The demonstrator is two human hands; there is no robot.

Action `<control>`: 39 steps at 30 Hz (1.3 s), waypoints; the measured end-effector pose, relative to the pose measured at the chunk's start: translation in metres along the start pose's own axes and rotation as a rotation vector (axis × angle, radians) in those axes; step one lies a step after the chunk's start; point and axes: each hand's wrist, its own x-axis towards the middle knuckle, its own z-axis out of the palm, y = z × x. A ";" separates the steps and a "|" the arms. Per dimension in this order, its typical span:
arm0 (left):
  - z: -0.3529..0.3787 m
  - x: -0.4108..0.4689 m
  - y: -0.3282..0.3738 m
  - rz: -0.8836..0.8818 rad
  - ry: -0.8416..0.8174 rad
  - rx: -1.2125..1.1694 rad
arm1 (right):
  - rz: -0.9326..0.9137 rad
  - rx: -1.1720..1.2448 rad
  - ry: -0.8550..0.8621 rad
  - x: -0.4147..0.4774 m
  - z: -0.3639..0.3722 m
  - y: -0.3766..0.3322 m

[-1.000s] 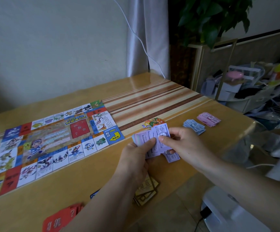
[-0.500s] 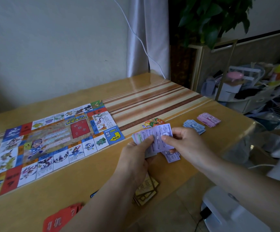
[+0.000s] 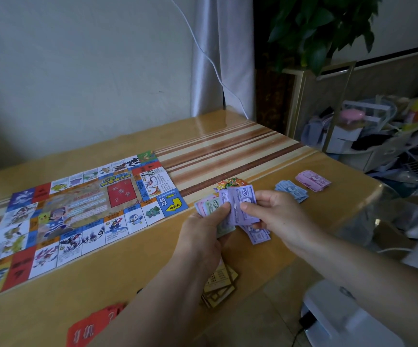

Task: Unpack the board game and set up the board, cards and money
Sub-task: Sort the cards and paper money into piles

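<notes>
My left hand (image 3: 203,230) grips a fan of notes (image 3: 207,206) just over the table (image 3: 128,284), right of the board (image 3: 78,209); my right hand (image 3: 281,216) pinches a purple note (image 3: 240,199). Two may cling together, so a wrong colour could land on the purple pile (image 3: 258,235).

A colourful rectangular paper game board (image 3: 78,216) is laid flat and unfolded on the table (image 3: 128,284) at 9 o'clock, its blue arrow corner turned toward the centre. A fan of purple, pink and green paper banknotes (image 3: 238,206) is held at the centre between the left hand (image 3: 203,234) and the right hand (image 3: 278,216), with a purple note uppermost. A few loose purple notes (image 3: 258,235) are seen on the table just beneath. A blue banknote stack (image 3: 291,191) and a pink banknote stack (image 3: 313,181) are set side by side at 2 o'clock. Red question-mark cards (image 3: 90,326) are laid at 7 o'clock, and tan cards (image 3: 220,286) at 6 o'clock by the table edge.
</notes>
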 end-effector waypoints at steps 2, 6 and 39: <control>0.003 0.000 0.000 -0.023 0.021 -0.023 | -0.017 -0.016 -0.003 0.000 -0.001 -0.001; 0.007 -0.004 0.004 -0.120 0.020 -0.162 | -0.041 -0.031 0.024 0.003 -0.005 -0.002; 0.000 -0.009 -0.003 -0.093 -0.181 0.023 | -0.045 -0.235 -0.049 -0.008 -0.010 -0.007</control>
